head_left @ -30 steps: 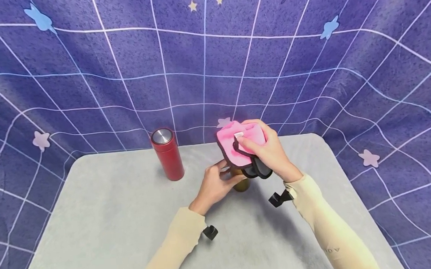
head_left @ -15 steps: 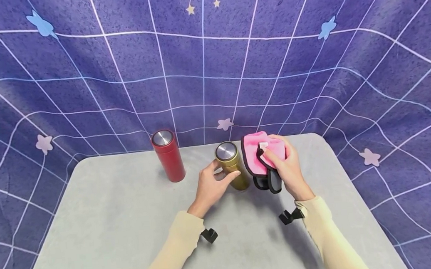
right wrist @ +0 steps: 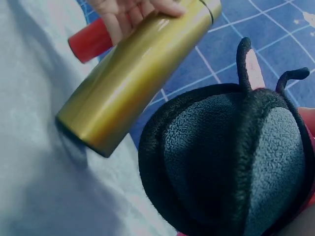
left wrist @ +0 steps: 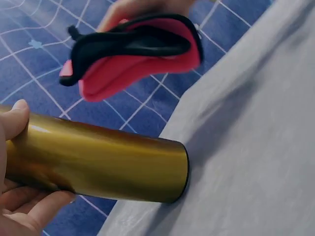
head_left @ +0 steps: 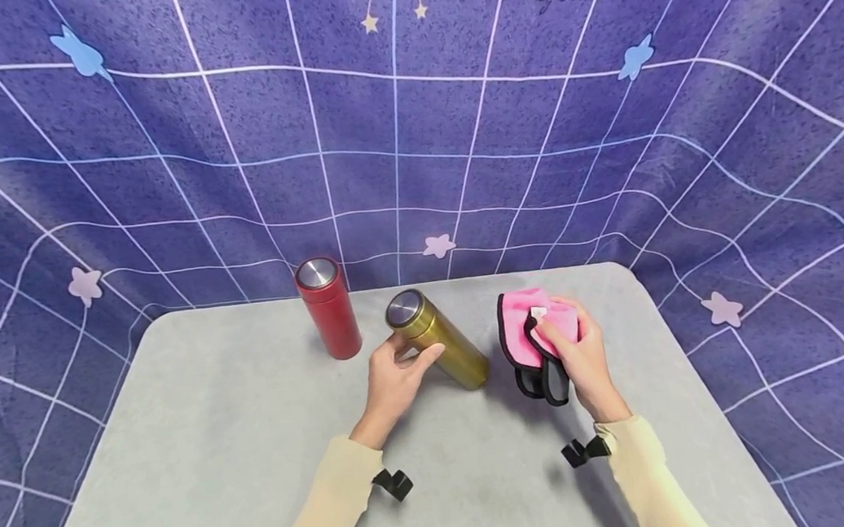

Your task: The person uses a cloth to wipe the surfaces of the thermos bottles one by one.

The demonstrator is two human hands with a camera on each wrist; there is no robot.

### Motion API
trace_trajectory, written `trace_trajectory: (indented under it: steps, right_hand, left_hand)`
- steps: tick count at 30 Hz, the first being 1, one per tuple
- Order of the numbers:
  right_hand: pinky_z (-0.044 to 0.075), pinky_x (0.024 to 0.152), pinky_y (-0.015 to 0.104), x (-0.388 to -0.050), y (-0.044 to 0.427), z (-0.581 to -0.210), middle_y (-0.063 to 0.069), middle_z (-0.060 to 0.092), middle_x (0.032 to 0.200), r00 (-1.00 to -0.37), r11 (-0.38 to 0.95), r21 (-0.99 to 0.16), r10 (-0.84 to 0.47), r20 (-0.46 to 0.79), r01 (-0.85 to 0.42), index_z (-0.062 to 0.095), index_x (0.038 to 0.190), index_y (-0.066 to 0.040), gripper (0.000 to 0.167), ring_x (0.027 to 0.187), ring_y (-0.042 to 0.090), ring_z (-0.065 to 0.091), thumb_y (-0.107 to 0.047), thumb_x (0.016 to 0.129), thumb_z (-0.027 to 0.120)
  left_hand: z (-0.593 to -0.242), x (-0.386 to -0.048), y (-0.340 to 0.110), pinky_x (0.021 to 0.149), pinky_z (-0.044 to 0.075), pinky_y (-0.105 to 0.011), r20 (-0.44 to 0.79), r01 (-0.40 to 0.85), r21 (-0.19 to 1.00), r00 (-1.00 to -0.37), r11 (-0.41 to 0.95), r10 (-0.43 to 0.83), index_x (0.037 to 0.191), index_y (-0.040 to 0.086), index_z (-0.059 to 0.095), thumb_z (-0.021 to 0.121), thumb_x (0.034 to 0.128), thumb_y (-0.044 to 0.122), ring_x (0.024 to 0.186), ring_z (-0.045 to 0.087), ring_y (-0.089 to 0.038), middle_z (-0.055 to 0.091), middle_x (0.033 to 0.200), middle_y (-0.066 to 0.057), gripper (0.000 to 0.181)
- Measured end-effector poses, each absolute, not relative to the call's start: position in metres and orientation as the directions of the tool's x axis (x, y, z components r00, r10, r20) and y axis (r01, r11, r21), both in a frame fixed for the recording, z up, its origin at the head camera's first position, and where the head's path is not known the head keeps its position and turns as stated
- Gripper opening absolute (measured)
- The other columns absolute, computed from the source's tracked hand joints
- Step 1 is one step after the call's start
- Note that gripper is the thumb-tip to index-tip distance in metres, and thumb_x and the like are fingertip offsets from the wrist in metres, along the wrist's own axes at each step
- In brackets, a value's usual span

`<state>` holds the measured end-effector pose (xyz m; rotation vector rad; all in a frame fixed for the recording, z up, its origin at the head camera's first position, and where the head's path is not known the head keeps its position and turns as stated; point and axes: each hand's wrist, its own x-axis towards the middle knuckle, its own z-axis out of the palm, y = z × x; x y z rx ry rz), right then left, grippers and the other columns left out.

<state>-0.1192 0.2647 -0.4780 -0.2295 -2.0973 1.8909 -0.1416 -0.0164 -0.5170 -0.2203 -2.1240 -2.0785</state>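
A gold thermos bottle (head_left: 452,349) with a silver lid leans to the left, its base low at the table; I cannot tell whether the base touches. My left hand (head_left: 393,381) grips it near the top, thumb in front and fingers behind. My right hand (head_left: 581,358) holds a folded cloth (head_left: 513,340), pink outside and grey inside with black edging and a small white tag. In the right wrist view the cloth's grey fleecy folds (right wrist: 206,142) hang apart from the bottle. A red thermos bottle (head_left: 335,323) stands upright left of the left hand.
The pale grey table (head_left: 207,442) runs back to a purple curtain (head_left: 354,137) with grid lines and stars. Small black wrist mounts sit on both cream sleeves (head_left: 335,486).
My right hand has drawn the cloth off the gold bottle's top and moved right and down. The left hand has tipped the bottle to the left. The red bottle stays put.
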Motion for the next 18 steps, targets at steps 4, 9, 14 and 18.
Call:
trace_trajectory:
  steps: [4,9,14,18]
  right_hand:
    - [0.052,0.086,0.019,-0.114,0.268,-0.487,-0.006,0.071,0.113,-0.935,0.117,-0.991,0.339,0.107,-0.071,0.066,0.134,-0.004,0.04,0.1,0.012,0.062,-0.005,0.095,0.076]
    - [0.052,0.086,0.019,-0.112,0.268,-0.496,-0.007,0.071,0.114,-0.925,0.098,-0.991,0.362,0.117,-0.087,0.066,0.134,-0.003,0.041,0.101,0.012,0.063,-0.003,0.094,0.076]
    - [0.053,0.084,0.02,-0.107,0.261,-0.501,-0.004,0.071,0.112,-0.897,0.063,-0.99,0.418,0.144,-0.129,0.067,0.131,-0.002,0.038,0.098,0.013,0.064,-0.002,0.095,0.076]
    - [0.055,0.081,0.02,-0.101,0.25,-0.501,-0.001,0.072,0.113,-0.858,0.044,-0.977,0.471,0.204,-0.208,0.069,0.13,-0.002,0.037,0.095,0.013,0.064,0.001,0.094,0.076]
  left_hand:
    - [-0.52,-0.14,-0.019,0.086,0.064,-0.03,0.17,0.173,0.983,-0.984,-0.068,-0.048,0.114,-0.003,0.075,0.085,0.0919,0.01,0.094,0.076,-0.018,0.078,0.103,-0.012,0.028]
    - [-0.519,-0.138,-0.019,0.085,0.066,-0.038,0.045,0.058,0.945,-0.998,-0.321,-0.047,0.11,-0.008,0.07,0.077,0.1004,0.013,0.086,0.074,-0.015,0.074,0.096,-0.009,0.024]
    - [-0.515,-0.141,-0.017,0.095,0.064,-0.042,-0.061,-0.052,0.871,-0.998,-0.489,-0.002,0.121,-0.009,0.064,0.071,0.1057,0.019,0.102,0.075,-0.019,0.072,0.108,-0.009,0.032]
    - [-0.515,-0.144,-0.015,0.097,0.063,-0.042,-0.126,-0.12,0.804,-0.992,-0.582,0.03,0.123,-0.006,0.062,0.067,0.1083,0.023,0.102,0.074,-0.019,0.072,0.11,-0.009,0.033]
